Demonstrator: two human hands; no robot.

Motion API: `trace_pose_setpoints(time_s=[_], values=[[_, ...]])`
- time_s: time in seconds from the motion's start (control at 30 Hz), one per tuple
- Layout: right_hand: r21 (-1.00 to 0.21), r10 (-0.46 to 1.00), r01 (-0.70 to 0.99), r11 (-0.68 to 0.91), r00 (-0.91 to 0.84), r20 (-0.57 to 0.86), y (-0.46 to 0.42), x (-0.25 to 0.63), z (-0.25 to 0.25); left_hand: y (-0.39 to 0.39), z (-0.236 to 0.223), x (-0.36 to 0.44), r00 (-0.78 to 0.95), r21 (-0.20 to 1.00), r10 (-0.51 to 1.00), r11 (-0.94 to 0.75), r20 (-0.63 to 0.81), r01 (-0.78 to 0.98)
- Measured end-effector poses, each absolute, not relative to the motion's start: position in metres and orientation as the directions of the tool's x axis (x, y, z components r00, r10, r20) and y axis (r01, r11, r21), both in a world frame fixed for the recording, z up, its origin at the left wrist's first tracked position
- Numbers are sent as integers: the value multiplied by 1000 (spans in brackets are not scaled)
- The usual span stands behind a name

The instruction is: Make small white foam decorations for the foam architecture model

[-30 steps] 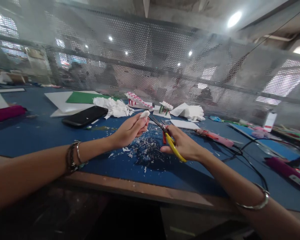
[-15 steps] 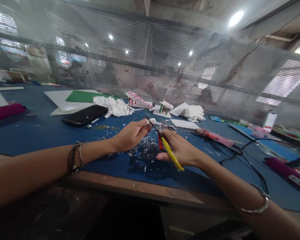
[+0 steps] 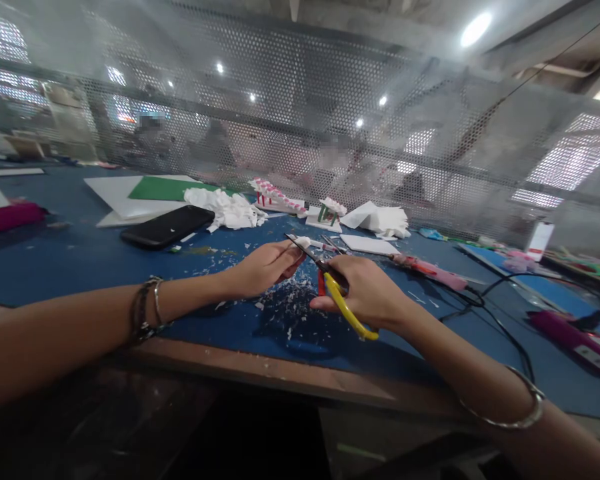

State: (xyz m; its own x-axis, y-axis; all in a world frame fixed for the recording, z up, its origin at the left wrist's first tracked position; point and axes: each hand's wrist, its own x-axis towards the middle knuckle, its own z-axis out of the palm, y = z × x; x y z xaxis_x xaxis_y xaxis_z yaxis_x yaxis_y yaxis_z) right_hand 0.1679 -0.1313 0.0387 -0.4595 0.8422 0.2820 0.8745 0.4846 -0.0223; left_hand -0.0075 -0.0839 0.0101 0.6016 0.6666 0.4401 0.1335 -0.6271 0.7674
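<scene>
My left hand point(image 3: 267, 268) pinches a small piece of white paper point(image 3: 303, 243) between thumb and fingers. My right hand point(image 3: 367, 288) grips yellow-handled scissors point(image 3: 347, 311), with a red part showing inside the handle. The dark blades point up and to the left and lie against the white paper at my left fingertips. How far apart the blades are is hard to make out. Tiny white paper scraps point(image 3: 293, 303) are strewn over the blue tabletop point(image 3: 190, 263) below both hands.
Behind my left hand lie a black phone point(image 3: 167, 227), crumpled white paper point(image 3: 225, 208) and a green sheet point(image 3: 163, 189). Small pink-and-white models point(image 3: 275, 195) stand farther back. A pink glue gun point(image 3: 433, 272) with a black cable and a purple power strip point(image 3: 573, 343) are at right.
The scissors have turned slightly in my right hand, and the yellow handle loop shows wider. My left hand keeps its hold on the white paper, nearly in the same place.
</scene>
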Motion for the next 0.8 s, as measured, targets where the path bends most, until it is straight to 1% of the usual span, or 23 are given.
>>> trace_pose_setpoints(time_s=[0.07, 0.13, 0.2, 0.3, 0.5, 0.67, 0.8], values=[[12, 842, 882, 472, -455, 289, -131, 168, 39, -83, 11, -6, 633, 852, 685, -517, 360, 75], [48, 838, 886, 462, -453, 303, -131, 169, 40, -83, 13, -5, 659, 901, 696, -430, 285, 64], [60, 836, 887, 458, -452, 311, -131, 170, 40, -82, 14, -5, 676, 923, 698, -380, 238, 67], [47, 835, 885, 463, -454, 310, -130, 172, 40, -81, 16, -5, 698, 934, 683, -353, 214, 59], [58, 866, 901, 430, -430, 255, -126, 168, 35, -79, 16, -5, 711, 912, 673, -394, 205, 110], [79, 847, 876, 476, -481, 226, -128, 162, 31, -80, 13, -4, 710, 865, 665, -475, 234, 161], [112, 873, 902, 416, -431, 230, -128, 159, 31, -80, 11, -5, 707, 803, 657, -555, 263, 217]])
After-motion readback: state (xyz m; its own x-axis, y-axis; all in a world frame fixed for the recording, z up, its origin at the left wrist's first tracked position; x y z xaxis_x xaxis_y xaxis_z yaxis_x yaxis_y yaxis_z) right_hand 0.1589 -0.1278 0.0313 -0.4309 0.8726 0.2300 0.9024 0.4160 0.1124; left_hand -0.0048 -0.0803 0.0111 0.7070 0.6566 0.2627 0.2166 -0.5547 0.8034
